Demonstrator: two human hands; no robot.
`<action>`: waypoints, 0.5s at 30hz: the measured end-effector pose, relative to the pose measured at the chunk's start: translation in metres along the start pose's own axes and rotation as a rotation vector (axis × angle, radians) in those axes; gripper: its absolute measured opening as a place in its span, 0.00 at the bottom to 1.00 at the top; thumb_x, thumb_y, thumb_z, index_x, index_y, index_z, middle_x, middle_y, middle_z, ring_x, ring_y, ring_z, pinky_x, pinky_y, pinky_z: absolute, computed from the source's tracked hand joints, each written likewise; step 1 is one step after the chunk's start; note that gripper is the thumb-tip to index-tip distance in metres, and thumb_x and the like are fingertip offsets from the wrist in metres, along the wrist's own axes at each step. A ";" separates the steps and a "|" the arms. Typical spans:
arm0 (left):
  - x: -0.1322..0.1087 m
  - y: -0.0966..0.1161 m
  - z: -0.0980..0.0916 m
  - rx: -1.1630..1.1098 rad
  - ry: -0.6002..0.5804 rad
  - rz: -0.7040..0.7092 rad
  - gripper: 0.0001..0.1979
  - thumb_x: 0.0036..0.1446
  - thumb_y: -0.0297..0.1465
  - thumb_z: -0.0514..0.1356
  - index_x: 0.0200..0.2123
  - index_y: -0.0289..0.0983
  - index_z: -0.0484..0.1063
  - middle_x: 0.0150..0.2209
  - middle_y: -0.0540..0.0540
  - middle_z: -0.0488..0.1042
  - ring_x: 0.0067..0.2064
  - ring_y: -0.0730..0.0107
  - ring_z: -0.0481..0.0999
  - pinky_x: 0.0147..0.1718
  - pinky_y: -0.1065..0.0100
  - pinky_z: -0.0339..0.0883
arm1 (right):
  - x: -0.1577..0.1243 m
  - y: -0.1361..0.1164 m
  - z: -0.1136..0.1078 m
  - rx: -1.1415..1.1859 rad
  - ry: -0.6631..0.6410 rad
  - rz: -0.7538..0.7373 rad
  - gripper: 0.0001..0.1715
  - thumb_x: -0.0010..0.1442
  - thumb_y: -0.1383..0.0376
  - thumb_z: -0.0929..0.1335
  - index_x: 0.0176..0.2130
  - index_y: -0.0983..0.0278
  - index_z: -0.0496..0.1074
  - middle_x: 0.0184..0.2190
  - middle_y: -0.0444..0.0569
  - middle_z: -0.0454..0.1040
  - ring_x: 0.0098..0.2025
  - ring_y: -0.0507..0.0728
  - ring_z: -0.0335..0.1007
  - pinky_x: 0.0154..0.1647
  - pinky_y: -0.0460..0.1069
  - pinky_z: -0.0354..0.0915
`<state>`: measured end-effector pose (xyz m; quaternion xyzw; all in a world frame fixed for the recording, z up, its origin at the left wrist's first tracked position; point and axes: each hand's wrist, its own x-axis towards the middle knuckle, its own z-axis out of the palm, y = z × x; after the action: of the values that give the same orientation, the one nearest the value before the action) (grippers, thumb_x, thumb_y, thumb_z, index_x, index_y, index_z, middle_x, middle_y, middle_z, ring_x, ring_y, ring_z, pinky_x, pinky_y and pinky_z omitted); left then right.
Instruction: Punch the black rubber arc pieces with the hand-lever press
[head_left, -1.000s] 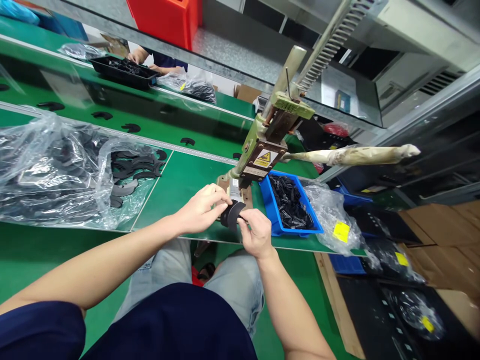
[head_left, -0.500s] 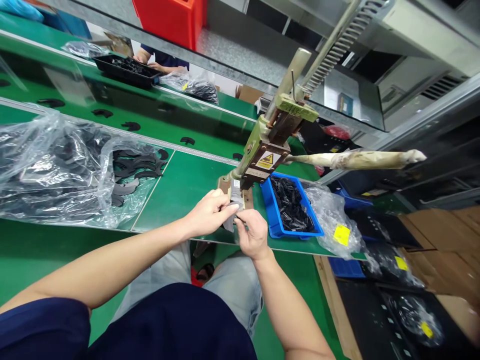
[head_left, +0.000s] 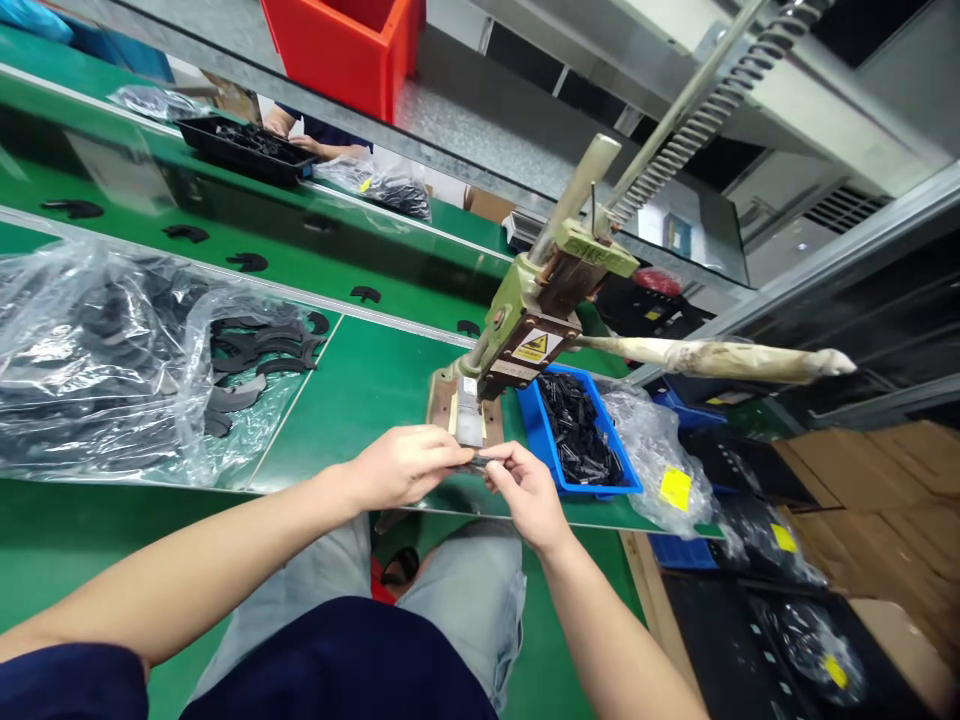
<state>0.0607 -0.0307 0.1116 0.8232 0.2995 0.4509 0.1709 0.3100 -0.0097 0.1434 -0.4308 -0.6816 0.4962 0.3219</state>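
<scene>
Between my two hands is a small dark plastic part (head_left: 480, 461), seen nearly edge-on and mostly covered by fingers. My left hand (head_left: 409, 465) is closed on its left end. The fingertips of my right hand (head_left: 523, 487) pinch the other end. Just beyond the hands stands a green hand press (head_left: 517, 310) with a long wrapped lever (head_left: 712, 357); its metal fixture (head_left: 470, 425) has nothing of mine in it. Right of the press, a blue bin (head_left: 630, 480) holds many small black pieces (head_left: 577, 430).
At left, a clear plastic bag (head_left: 97, 370) spills curved black parts (head_left: 262, 350) onto the green bench (head_left: 345, 400). Similar parts (head_left: 247, 262) lie on the strip behind. A red bin (head_left: 337, 50) sits on the shelf above. Across the line, another person's hands (head_left: 300, 140) work over a black tray (head_left: 240, 165).
Both hands have drawn back from the press fixture toward me, with the part between them. The part has turned from hanging face-on to nearly edge-on. The view has shifted slightly.
</scene>
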 end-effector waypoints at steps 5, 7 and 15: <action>-0.005 -0.023 -0.003 0.149 -0.065 -0.015 0.22 0.71 0.30 0.59 0.66 0.42 0.72 0.59 0.38 0.80 0.60 0.56 0.80 0.60 0.55 0.76 | 0.012 -0.001 -0.023 -0.016 0.078 0.133 0.24 0.61 0.45 0.74 0.44 0.62 0.78 0.33 0.48 0.80 0.32 0.52 0.74 0.35 0.49 0.71; -0.013 -0.049 -0.010 0.208 -0.024 -0.164 0.21 0.71 0.36 0.61 0.65 0.41 0.73 0.61 0.37 0.79 0.62 0.52 0.78 0.63 0.50 0.74 | 0.023 0.001 -0.044 -0.064 0.162 0.159 0.26 0.58 0.45 0.75 0.43 0.63 0.78 0.32 0.48 0.80 0.31 0.52 0.74 0.33 0.49 0.71; -0.057 -0.156 -0.016 0.493 0.006 -0.548 0.20 0.70 0.48 0.58 0.51 0.40 0.79 0.54 0.38 0.82 0.57 0.46 0.79 0.59 0.46 0.73 | 0.107 0.028 -0.152 -0.222 0.480 0.236 0.21 0.65 0.50 0.73 0.41 0.66 0.76 0.32 0.46 0.78 0.29 0.50 0.71 0.30 0.46 0.70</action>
<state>-0.0293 0.0508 -0.0024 0.7276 0.6090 0.3050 0.0811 0.4038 0.1516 0.1639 -0.6447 -0.5812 0.3366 0.3651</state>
